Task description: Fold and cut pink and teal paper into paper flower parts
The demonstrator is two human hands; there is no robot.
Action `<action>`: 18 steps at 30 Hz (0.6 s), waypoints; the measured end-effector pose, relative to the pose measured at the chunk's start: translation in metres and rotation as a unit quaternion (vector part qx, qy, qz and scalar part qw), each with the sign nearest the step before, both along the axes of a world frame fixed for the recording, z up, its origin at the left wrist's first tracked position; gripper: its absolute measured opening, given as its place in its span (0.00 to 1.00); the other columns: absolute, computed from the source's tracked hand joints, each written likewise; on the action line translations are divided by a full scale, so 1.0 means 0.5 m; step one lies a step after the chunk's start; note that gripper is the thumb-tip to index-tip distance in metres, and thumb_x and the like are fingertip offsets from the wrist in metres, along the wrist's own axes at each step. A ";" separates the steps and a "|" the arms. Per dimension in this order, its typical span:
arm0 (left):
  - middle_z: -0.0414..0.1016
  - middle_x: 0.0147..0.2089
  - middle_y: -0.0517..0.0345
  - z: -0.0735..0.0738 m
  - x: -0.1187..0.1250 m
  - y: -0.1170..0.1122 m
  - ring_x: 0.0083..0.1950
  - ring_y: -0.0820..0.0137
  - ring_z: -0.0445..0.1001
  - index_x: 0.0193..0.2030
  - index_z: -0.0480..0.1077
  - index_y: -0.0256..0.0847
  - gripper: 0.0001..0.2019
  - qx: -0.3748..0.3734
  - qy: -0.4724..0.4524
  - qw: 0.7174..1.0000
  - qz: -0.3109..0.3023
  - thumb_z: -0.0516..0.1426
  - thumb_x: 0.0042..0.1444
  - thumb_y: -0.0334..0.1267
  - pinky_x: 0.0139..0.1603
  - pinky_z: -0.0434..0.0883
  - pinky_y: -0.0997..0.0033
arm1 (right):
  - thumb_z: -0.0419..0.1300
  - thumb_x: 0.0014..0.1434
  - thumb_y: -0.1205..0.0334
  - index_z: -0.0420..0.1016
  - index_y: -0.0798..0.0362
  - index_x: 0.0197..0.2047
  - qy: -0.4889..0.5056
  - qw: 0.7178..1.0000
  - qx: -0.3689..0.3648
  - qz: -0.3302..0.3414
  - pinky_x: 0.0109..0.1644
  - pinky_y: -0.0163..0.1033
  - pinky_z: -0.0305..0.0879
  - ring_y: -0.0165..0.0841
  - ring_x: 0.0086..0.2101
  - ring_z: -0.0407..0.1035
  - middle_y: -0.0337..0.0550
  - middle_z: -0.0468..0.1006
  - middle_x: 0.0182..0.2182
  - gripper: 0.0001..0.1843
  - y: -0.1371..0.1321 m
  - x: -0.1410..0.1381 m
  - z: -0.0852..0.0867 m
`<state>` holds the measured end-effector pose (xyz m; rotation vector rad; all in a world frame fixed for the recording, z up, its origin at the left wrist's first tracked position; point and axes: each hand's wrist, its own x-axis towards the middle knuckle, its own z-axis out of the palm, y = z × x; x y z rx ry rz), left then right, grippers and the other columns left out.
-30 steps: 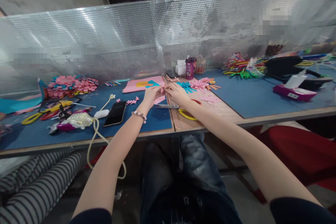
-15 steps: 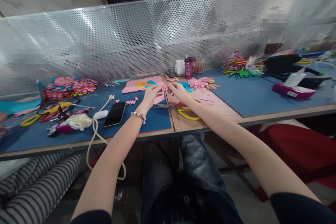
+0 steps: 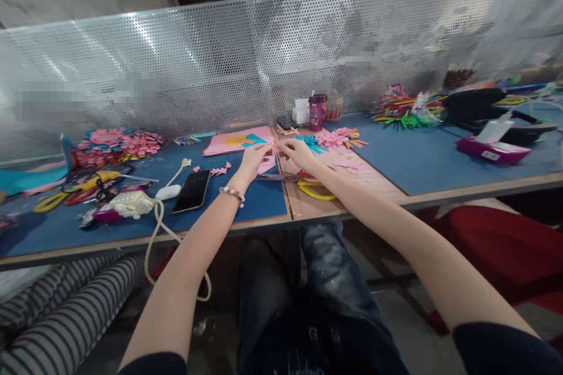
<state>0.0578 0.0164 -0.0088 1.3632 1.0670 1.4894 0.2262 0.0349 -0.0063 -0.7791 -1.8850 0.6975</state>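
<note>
Pink pc [image 3: 275, 145], small, partly hidden, shape unclear; L fingers [image 3: 263, 150] & R fingers [image 3: 288, 145] pinching it.

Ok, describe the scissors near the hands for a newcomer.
On the long table, find the seam between blue mat and brown board. The scissors lie across it, lower in view than the right hand; grey blades and yellow handle distinguish them from pink paper.

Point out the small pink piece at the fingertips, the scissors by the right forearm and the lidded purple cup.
Small pink piece [image 3: 275, 145], head view: its small visible part.
Scissors [image 3: 287, 177], head view: the metal blades, near the pivot.
Lidded purple cup [image 3: 316, 116], head view: front of its body.
</note>
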 end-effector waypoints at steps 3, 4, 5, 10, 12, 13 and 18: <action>0.76 0.33 0.55 -0.001 -0.002 0.003 0.34 0.71 0.73 0.30 0.75 0.39 0.09 -0.002 -0.009 1.000 -0.019 0.65 0.46 0.41 0.37 0.66 0.72 | 0.57 0.64 0.49 0.70 0.55 0.29 -0.011 1.000 0.005 -0.009 0.32 0.34 0.61 0.28 0.26 0.64 0.40 0.72 0.25 0.19 0.000 0.000 0.000; 0.77 0.33 0.55 -0.001 -0.004 0.003 0.35 0.71 0.73 0.31 0.76 0.39 0.09 -0.003 -0.009 1.000 -0.021 0.65 0.46 0.41 0.37 0.66 0.71 | 0.57 0.64 0.49 0.70 0.55 0.29 -0.013 1.000 0.006 -0.009 0.32 0.34 0.61 0.28 0.26 0.64 0.40 0.73 0.26 0.19 0.001 0.000 -0.001; 0.77 0.34 0.54 -0.001 -0.005 0.004 0.36 0.71 0.74 0.32 0.76 0.39 0.09 -0.005 -0.008 1.000 -0.022 0.65 0.46 0.41 0.38 0.66 0.71 | 0.57 0.64 0.50 0.70 0.55 0.30 -0.013 1.000 0.007 -0.010 0.33 0.34 0.61 0.28 0.26 0.64 0.40 0.73 0.26 0.18 0.002 0.000 -0.002; 0.78 0.36 0.53 -0.002 -0.008 0.004 0.36 0.70 0.75 0.33 0.76 0.39 0.10 -0.006 0.002 0.999 -0.036 0.66 0.46 0.43 0.39 0.67 0.71 | 0.55 0.65 0.53 0.68 0.55 0.29 -0.008 1.000 -0.002 -0.012 0.32 0.33 0.62 0.27 0.26 0.64 0.40 0.73 0.27 0.16 0.006 -0.001 -0.006; 0.79 0.36 0.53 -0.003 -0.009 0.003 0.37 0.70 0.75 0.33 0.77 0.39 0.11 -0.001 0.015 0.999 -0.030 0.65 0.47 0.44 0.39 0.66 0.71 | 0.55 0.65 0.53 0.69 0.55 0.30 -0.003 1.000 -0.007 -0.005 0.32 0.33 0.62 0.27 0.26 0.65 0.40 0.74 0.27 0.16 0.008 -0.001 -0.008; 0.79 0.36 0.53 -0.003 -0.009 0.002 0.38 0.70 0.75 0.33 0.77 0.39 0.11 0.001 0.021 0.999 -0.026 0.65 0.47 0.44 0.39 0.66 0.72 | 0.55 0.65 0.52 0.70 0.55 0.31 -0.003 1.000 -0.006 -0.002 0.33 0.33 0.63 0.27 0.27 0.65 0.40 0.74 0.28 0.16 0.009 -0.001 -0.009; 0.78 0.36 0.53 -0.004 -0.010 0.002 0.37 0.70 0.74 0.32 0.77 0.39 0.10 -0.009 0.006 1.000 -0.025 0.66 0.46 0.43 0.40 0.67 0.71 | 0.57 0.64 0.51 0.72 0.56 0.35 -0.015 1.000 0.009 0.005 0.33 0.33 0.64 0.28 0.28 0.67 0.42 0.76 0.30 0.16 0.018 -0.002 -0.014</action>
